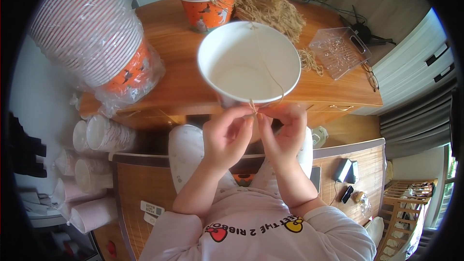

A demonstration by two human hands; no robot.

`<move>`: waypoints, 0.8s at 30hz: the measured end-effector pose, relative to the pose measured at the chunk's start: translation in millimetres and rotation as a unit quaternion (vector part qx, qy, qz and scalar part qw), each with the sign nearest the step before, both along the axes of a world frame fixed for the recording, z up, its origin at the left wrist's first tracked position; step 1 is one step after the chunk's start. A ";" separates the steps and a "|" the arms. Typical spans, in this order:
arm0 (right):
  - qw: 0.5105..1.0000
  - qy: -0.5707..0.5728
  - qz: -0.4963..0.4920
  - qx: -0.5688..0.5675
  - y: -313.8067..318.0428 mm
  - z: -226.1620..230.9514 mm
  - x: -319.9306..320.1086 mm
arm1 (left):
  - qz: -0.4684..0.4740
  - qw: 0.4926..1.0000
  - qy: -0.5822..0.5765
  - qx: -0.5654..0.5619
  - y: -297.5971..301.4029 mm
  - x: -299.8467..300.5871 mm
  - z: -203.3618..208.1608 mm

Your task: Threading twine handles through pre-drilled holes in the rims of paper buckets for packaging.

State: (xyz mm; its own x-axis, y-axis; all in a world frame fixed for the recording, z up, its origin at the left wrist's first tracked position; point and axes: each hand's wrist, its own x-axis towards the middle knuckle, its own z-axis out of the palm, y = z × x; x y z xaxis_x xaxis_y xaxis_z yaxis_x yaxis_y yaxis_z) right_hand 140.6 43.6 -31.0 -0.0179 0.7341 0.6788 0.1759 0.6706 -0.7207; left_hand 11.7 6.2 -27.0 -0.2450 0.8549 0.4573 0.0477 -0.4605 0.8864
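A white-lined paper bucket [237, 75] stands at the near edge of the wooden desk, its open mouth towards me. A thin tan cord [270, 70] runs from the bucket's far rim, across the mouth, to the near rim. At that near rim my left hand [231, 133] pinches the cord between thumb and fingertips. Close beside it, almost touching, my right hand [282, 128] pinches the cord too. The exact knot or loop between the fingertips is too small to make out.
Behind the bucket stand a stack of orange-patterned buckets [205, 14] and a heap of tan cords [270, 12]. A clear plastic box [338, 50] of small pieces and glasses [371, 78] lie at right. A tall plastic-wrapped bucket stack [92, 34] rises at left, with more stacked buckets [111, 134] below.
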 end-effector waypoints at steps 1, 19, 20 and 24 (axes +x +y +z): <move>1.000 -0.001 -0.001 -0.001 1.4 -0.6 0.7 | 0.018 0.999 0.046 0.016 0.5 -1.4 -2.0; 0.989 -0.093 0.050 0.102 0.5 11.6 19.7 | -0.057 0.990 -0.110 -0.074 0.0 -1.9 29.0; 0.991 -0.074 0.063 0.088 0.0 10.3 20.3 | -0.057 0.990 -0.108 -0.073 -1.1 -3.1 30.5; 0.993 0.003 0.084 0.084 -1.2 6.8 18.2 | -0.095 0.984 -0.127 -0.087 -5.9 -6.3 29.3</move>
